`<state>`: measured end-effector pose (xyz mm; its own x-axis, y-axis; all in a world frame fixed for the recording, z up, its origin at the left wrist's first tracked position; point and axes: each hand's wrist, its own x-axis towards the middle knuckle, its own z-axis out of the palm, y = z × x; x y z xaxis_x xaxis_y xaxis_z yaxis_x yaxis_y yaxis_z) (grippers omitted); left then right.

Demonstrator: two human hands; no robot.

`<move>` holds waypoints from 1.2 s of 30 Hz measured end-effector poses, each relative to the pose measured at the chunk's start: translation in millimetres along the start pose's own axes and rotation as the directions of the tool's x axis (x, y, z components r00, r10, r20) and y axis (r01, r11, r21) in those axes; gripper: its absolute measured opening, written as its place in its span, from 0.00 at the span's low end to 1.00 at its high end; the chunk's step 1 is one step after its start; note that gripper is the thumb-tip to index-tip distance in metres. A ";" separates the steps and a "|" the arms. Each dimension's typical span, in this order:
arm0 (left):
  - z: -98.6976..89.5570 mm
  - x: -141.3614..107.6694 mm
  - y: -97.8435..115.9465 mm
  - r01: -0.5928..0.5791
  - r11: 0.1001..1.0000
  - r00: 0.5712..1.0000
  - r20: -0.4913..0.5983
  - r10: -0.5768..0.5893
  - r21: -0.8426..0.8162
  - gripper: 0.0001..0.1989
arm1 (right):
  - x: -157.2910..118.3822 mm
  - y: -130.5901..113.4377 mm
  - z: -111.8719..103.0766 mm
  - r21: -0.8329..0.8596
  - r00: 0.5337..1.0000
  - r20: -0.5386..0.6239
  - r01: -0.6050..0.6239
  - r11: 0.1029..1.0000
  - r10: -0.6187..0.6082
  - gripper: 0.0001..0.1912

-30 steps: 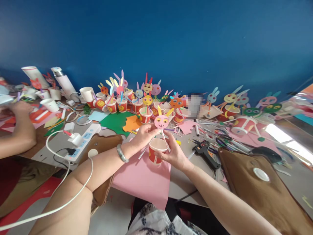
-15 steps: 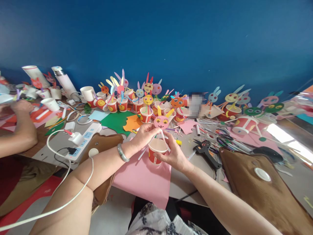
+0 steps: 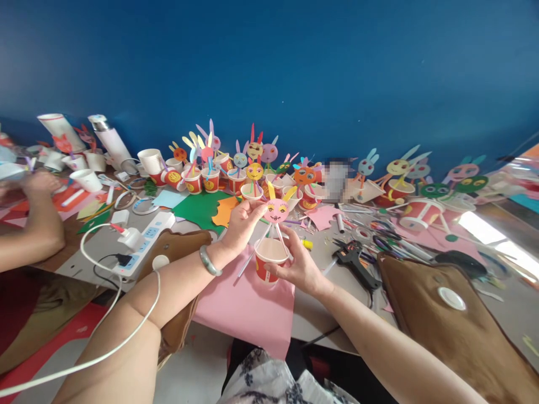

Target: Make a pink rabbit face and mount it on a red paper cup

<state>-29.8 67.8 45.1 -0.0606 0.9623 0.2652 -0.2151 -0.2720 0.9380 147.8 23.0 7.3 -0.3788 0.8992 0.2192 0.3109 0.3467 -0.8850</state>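
Observation:
My right hand [image 3: 298, 264] grips the right side of a red and white paper cup [image 3: 266, 271], which stands upright over a pink paper sheet [image 3: 246, 314]. Two pale straws rise out of the cup to a round pink paper face [image 3: 277, 210] with drawn eyes, lashes and a mouth, topped by two yellow paper ears [image 3: 288, 194]. The face's left edge is pinched between thumb and fingers of my left hand [image 3: 245, 223]. Another thin straw [image 3: 243, 267] slants outward at the cup's left.
Several cup puppets [image 3: 255, 171] line the back by the blue wall. A black glue gun [image 3: 356, 264] and a brown pouch [image 3: 455, 314] lie at the right. A power strip [image 3: 147, 238] is at the left, beyond it another person's arm [image 3: 40, 219].
My left hand has shifted slightly up and left, from the base of the pink face to its left edge. More of the straws now shows. My right hand stays on the cup.

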 end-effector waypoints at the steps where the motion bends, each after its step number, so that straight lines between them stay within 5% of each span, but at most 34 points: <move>1: 0.0 0.1 -0.1 -0.001 1.000 1.000 -0.007 0.001 0.001 0.19 | -0.2 0.1 0.1 -0.002 1.000 0.002 0.005 1.000 -0.005 0.47; 10: -2.7 1.4 -3.6 -0.026 0.999 1.000 0.007 0.025 0.042 0.19 | -1.1 -3.8 -0.3 -0.031 0.999 0.034 0.023 0.999 -0.022 0.46; 21: -0.3 -4.0 -3.8 0.110 0.992 0.957 0.261 -0.123 0.064 0.17 | 0.2 -1.6 1.6 -0.040 0.999 -0.021 0.045 0.998 -0.046 0.46; 36: -0.1 -5.6 -7.5 0.130 0.991 0.959 0.251 -0.130 0.015 0.17 | -1.0 -1.9 3.9 -0.018 0.999 -0.034 0.015 1.000 -0.016 0.48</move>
<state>-27.9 64.5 36.6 0.2147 0.9583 0.1887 -0.2067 -0.1442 0.9677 144.2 20.4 7.1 -0.3533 0.9023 0.2471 0.3210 0.3650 -0.8739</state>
